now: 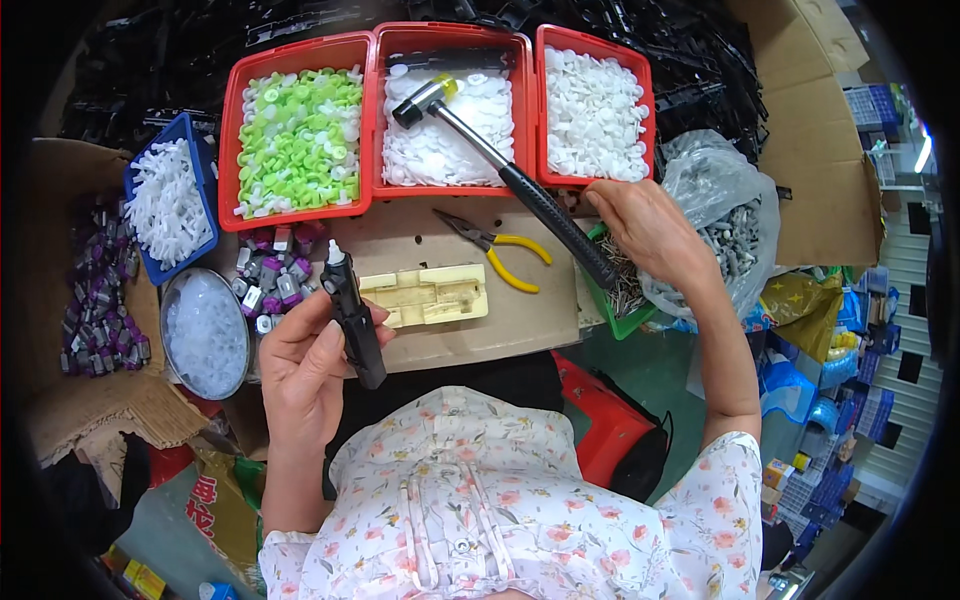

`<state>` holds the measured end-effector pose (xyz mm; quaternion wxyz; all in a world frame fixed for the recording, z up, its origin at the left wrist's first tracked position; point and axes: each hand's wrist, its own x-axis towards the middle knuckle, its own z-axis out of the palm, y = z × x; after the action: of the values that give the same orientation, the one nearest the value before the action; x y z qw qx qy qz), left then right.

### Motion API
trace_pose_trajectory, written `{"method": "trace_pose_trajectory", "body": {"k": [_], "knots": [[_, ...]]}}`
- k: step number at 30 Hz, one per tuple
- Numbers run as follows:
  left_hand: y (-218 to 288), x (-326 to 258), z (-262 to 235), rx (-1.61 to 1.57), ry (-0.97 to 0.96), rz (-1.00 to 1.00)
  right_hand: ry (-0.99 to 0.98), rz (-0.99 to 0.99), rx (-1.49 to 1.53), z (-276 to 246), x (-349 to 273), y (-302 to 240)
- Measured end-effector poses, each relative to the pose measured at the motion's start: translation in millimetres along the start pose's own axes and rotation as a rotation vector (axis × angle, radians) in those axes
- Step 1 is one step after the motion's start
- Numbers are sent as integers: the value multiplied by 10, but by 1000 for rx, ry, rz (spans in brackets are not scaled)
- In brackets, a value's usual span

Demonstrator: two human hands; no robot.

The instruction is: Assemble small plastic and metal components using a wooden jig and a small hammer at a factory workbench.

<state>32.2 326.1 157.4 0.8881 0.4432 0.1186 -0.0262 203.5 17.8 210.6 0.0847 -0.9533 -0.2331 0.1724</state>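
My left hand is closed around a black plastic tool-like part with a white nozzle-like tip, held upright above the bench. Beside it lies a cream-coloured block fixture with shaped recesses. My right hand is at the right, over the green tray of thin metal pins. Its fingers are bent together, and whatever lies between them is hidden. Close to its fingertips, a hammer with a black grip rests slanting across the middle red bin. Pliers with yellow handles lie behind the fixture.
Red bins hold green and white caps, white discs and white pieces. At left are a blue bin of white parts, a round dish and purple-grey parts. A plastic bag of grey parts stands right.
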Motion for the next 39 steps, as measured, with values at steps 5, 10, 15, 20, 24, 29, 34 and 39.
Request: {"method": "trace_pose_trajectory", "body": {"k": [5,10,15,20,24,29,34,39], "knots": [[-8,-28,52,29,34,2,49,-44,16,-12,22,93],[8,-51,109,61,32,-6,20,-63,84,-48,-55,169],[8,-51,132,30,55,7,3,-86,-49,10,-91,142],[64,-40,126,25,52,46,-139,-104,-120,9,54,45],[130,-105,-36,-85,40,169,-129,-84,25,-16,35,68],[278,-229,-264,-117,105,206,-88,-128,131,-118,-77,-12],[295,-365,-299,-186,146,192,-2,-148,225,-247,-143,-76],[240,-408,-316,-454,104,91,217,-232,192,-326,-398,-73]]}}
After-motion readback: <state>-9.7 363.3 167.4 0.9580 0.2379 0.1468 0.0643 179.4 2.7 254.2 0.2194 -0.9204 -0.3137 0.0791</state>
